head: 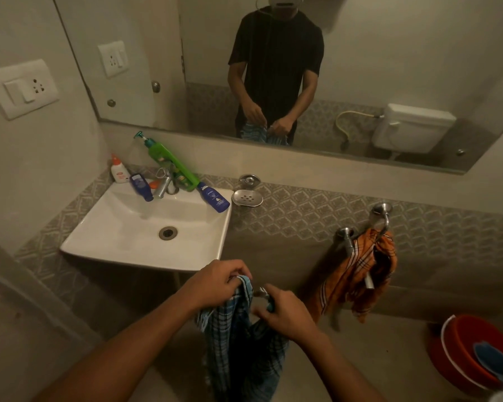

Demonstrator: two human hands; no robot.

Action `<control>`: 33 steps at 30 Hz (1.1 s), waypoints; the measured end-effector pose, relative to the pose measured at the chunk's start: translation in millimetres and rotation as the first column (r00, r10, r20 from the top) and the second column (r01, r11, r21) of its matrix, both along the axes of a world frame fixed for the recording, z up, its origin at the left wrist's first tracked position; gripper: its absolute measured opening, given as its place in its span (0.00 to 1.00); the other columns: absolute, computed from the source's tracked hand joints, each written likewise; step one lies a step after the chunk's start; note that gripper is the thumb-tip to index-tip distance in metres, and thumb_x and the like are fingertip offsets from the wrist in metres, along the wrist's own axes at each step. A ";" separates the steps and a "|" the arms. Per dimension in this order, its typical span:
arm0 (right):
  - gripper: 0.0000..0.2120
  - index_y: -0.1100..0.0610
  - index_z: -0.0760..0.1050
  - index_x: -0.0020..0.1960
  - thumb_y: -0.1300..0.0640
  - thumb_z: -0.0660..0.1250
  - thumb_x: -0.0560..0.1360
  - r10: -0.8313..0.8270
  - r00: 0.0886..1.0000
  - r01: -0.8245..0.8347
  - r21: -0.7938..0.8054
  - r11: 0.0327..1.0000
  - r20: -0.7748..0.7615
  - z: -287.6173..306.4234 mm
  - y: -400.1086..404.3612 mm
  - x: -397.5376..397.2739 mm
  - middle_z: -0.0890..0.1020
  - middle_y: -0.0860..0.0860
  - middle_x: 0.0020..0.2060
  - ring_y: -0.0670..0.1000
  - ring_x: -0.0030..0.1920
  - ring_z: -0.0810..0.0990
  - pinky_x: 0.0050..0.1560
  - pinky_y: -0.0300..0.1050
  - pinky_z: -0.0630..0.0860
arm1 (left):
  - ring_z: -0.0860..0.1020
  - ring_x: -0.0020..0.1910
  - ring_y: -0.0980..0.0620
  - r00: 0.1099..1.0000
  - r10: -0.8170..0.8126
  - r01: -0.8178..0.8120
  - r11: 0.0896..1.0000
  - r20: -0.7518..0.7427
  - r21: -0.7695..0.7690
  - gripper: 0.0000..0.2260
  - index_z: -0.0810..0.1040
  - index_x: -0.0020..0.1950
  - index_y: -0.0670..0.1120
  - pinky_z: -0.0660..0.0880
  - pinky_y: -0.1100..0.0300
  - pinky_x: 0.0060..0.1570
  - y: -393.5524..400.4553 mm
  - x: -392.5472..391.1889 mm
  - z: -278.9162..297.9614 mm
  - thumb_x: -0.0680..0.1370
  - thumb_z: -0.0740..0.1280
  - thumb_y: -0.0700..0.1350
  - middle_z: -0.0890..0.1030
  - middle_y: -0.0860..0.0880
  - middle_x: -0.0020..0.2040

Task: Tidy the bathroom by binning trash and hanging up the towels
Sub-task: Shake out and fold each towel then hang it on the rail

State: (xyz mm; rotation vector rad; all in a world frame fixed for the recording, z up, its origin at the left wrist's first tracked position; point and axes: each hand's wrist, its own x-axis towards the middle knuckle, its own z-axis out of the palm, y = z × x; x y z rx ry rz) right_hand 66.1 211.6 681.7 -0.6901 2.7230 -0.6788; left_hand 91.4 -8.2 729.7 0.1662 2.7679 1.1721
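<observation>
A blue checked towel [238, 340] hangs down in front of me, held by both hands near its top edge. My left hand [215, 281] pinches one upper corner, just below the sink's front rim. My right hand [285, 311] grips the other part of the top edge, a little lower and to the right. An orange checked towel [360, 271] is draped over a metal towel rail [360, 256] on the wall to the right, apart from both hands.
A white sink [145, 227] with several bottles on its back ledge sits at left. A metal soap dish [247, 197] is fixed beside it. A red bucket [474, 352] with a blue mug stands at lower right. A mirror [360, 68] spans the wall.
</observation>
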 end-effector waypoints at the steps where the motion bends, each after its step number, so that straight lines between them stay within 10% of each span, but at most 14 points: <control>1: 0.20 0.45 0.74 0.56 0.32 0.67 0.72 0.048 0.998 -0.046 -0.038 0.998 0.039 2.5 -3.8 3.2 0.78 0.40 0.37 0.41 0.38 0.78 0.36 0.37 0.71 | 0.81 0.48 0.64 1.000 -0.016 0.016 1.000 -0.001 -0.005 0.07 0.79 0.52 0.59 0.81 0.56 0.52 1.5 0.0 0.6 0.79 0.65 0.47 0.84 0.60 0.48; 15: 0.09 0.34 0.81 0.52 0.47 0.66 0.78 -0.111 0.992 0.084 -0.349 0.933 -0.058 1.5 -12.5 2.5 0.84 0.34 0.40 0.38 0.42 0.82 0.40 0.40 0.76 | 0.79 0.43 0.60 0.986 0.023 -0.074 0.947 -0.164 -0.312 0.05 0.78 0.52 0.58 0.73 0.65 0.42 -33.3 3.4 -3.4 0.81 0.63 0.55 0.83 0.58 0.46; 19: 0.06 0.47 0.80 0.41 0.47 0.71 0.75 -0.118 0.991 0.080 -0.435 0.897 -0.060 -3.4 -9.7 -6.6 0.80 0.40 0.30 0.43 0.33 0.80 0.34 0.48 0.75 | 0.80 0.46 0.58 0.990 0.043 -0.090 0.925 -0.135 -0.369 0.06 0.78 0.53 0.57 0.75 0.62 0.45 -49.5 10.3 -20.4 0.81 0.62 0.52 0.84 0.56 0.50; 27: 0.18 0.58 0.84 0.43 0.43 0.69 0.78 -0.132 0.952 0.271 -0.562 0.782 0.275 1.4 -20.5 -12.5 0.85 0.53 0.35 0.47 0.36 0.81 0.39 0.49 0.77 | 0.83 0.43 0.54 0.981 0.191 -0.192 0.981 0.007 0.026 0.06 0.71 0.58 0.58 0.82 0.52 0.46 -54.8 15.1 -25.2 0.85 0.57 0.48 0.83 0.52 0.46; 33: 0.24 0.54 0.70 0.30 0.41 0.67 0.79 -0.251 0.958 0.286 -0.419 0.862 0.138 1.5 -18.4 -16.9 0.70 0.46 0.23 0.43 0.25 0.69 0.30 0.45 0.64 | 0.80 0.48 0.61 0.998 0.064 -0.059 0.983 0.022 -0.171 0.12 0.75 0.54 0.61 0.79 0.58 0.48 -68.1 16.3 -25.6 0.76 0.65 0.66 0.83 0.60 0.51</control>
